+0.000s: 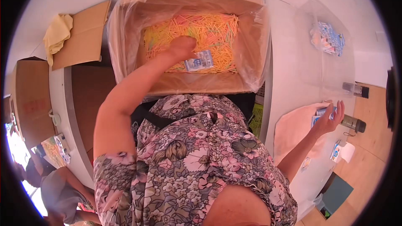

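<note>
Over thin yellow, orange, pink and green sticks [213,31] in a cardboard box, my left hand [182,47] is closed, its fingers curled down. Anything inside its grip is hidden. A small white-and-blue packet [200,62] lies on the sticks right beside the thumb side of this hand; I cannot tell whether they touch. Off to the right, my right hand [328,120] rests with fingers apart at some blue-and-white packets [315,121] on a pale pink cloth [289,129]. The hand partly covers those packets.
Clear plastic lines the cardboard box [192,84]. More packets [331,39] sit in a clear container at the far right. Bottles [354,123] stand along the right edge. A yellow cloth [58,35] and cardboard lie far left. Another person [63,196] is at lower left.
</note>
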Demonstrator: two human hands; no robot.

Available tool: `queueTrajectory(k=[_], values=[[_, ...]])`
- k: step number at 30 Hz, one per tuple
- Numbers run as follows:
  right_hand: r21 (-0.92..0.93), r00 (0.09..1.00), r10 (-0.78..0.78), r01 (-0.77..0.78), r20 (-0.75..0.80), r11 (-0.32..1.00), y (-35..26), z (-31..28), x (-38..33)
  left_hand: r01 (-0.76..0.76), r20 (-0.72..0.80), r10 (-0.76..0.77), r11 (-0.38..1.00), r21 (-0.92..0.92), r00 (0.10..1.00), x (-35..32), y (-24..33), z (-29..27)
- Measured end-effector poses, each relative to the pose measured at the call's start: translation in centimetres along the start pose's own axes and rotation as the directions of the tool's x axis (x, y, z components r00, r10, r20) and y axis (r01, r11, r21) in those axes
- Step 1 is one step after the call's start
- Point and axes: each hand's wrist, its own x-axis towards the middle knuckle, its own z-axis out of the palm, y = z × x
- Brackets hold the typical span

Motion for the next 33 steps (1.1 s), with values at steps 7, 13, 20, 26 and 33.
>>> queueTrajectory(k=[7,13,20,26,33], values=[[0.12,0.903,-0.417,0.405,0.101,0.906,-4.7,1.1,-1.9,0.153,0.123,-0.172,0.976,0.152,0.977,0.6,1.0,2.3],[0.212,0.876,-0.47,0.441,0.111,0.872,-7.3,2.5,-2.5,0.154,0.049,-0.151,0.987,-0.049,0.987,0.7,0.2,2.4],[0.427,0.771,-0.606,0.489,0.196,0.76,-10.4,5.8,-4.6,0.222,-0.009,-0.224,0.969,-0.107,0.975,-0.3,0.5,1.6],[0.611,0.71,-0.663,0.423,0.235,0.669,-13.2,7.6,-6.1,0.139,-0.272,-0.1,0.982,0.13,0.957,-2.9,2.1,1.0],[0.565,0.42,-0.613,0.248,0.669,0.787,-19.7,13.0,-9.4,0.003,-0.041,-0.042,0.728,-0.685,0.998,-4.4,4.1,-1.1]])
